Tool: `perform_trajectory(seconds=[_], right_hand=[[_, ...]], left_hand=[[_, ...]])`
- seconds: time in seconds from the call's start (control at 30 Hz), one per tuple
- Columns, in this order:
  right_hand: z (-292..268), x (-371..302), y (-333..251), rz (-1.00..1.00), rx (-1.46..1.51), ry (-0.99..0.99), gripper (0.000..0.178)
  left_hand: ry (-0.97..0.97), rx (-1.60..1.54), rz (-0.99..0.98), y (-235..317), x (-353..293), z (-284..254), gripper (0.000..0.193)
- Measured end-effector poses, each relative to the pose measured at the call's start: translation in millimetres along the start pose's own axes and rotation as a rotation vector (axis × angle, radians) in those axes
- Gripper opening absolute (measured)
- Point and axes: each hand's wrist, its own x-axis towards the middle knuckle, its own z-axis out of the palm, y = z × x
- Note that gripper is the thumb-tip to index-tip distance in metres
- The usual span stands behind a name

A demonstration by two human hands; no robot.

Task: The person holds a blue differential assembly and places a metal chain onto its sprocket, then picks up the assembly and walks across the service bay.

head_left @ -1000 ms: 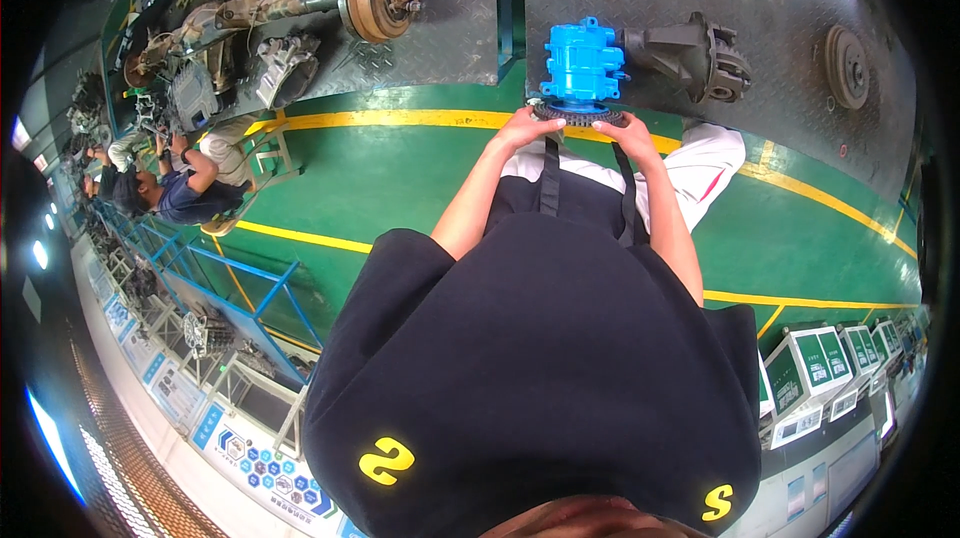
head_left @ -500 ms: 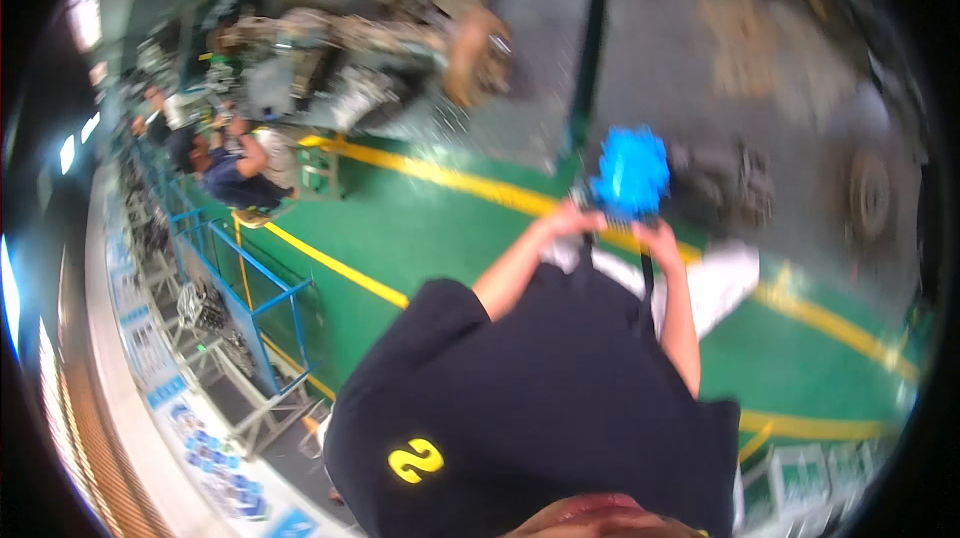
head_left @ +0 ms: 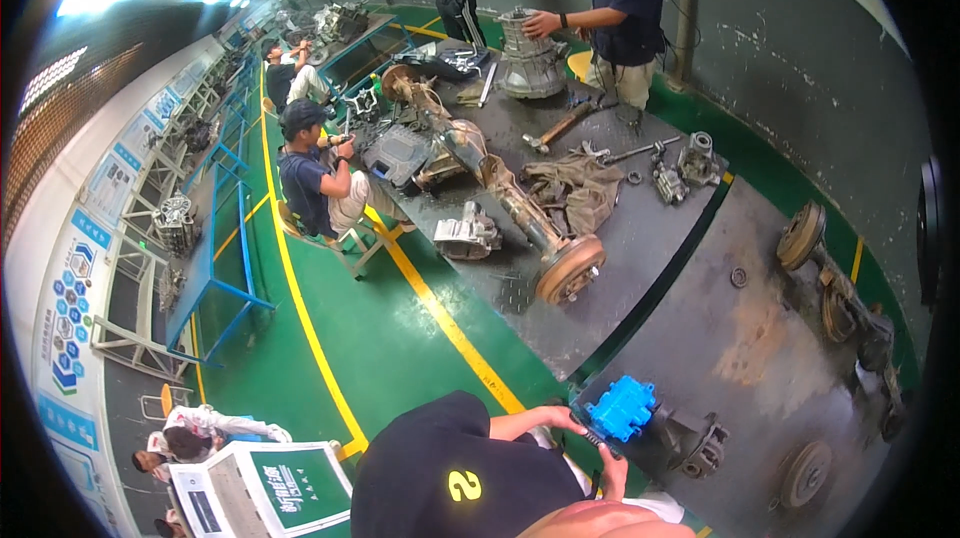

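Note:
My left hand [head_left: 563, 419] and my right hand [head_left: 611, 472] are closed at the two ends of a dark, ridged, rod-like part [head_left: 594, 437], held at the near edge of the metal-topped table. Its exact kind is too small to make out. Just beyond it, a bright blue casting-like housing [head_left: 621, 408] with an uneven outline sits on the table. To the right of the housing lies a dark, rusty metal part with a forked end [head_left: 700, 446]. My right palm is partly hidden by my own body.
The dark tabletop [head_left: 690, 328] also bears a round drum [head_left: 806, 472] and an axle [head_left: 875, 348]. On the adjoining table lie a long rusty axle [head_left: 500, 188], a silver housing [head_left: 467, 232] and cloth [head_left: 575, 188]. A seated co-worker [head_left: 310, 173] and a standing one [head_left: 630, 13] handle parts.
My view has swung left and up, so the blue housing now appears lower and more tables and co-workers show. Both hands stay on the dark ridged part.

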Motion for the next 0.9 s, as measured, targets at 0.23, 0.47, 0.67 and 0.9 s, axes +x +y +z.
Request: perform_trajectory(seconds=[0.23, 0.47, 0.67, 0.9], right_hand=[[7.4, 29.0, 8.4, 0.019, -0.088, -0.017, 0.042], [6.9, 24.8, 2.5, 0.047, -0.209, -0.010, 0.044], [5.3, 37.7, 19.4, 0.012, -0.053, -0.069, 0.050], [-0.4, 47.4, 34.9, 0.048, -0.064, -0.068, 0.050]], left_hand=[[0.046, -0.029, -0.053, -4.3, 6.3, 0.5, 0.091], [0.009, 0.039, -0.151, 4.9, -9.4, -4.7, 0.091], [0.005, 0.056, -0.167, 15.1, -5.3, -10.4, 0.092], [0.008, 0.073, -0.172, 20.2, -0.3, -7.9, 0.093]])
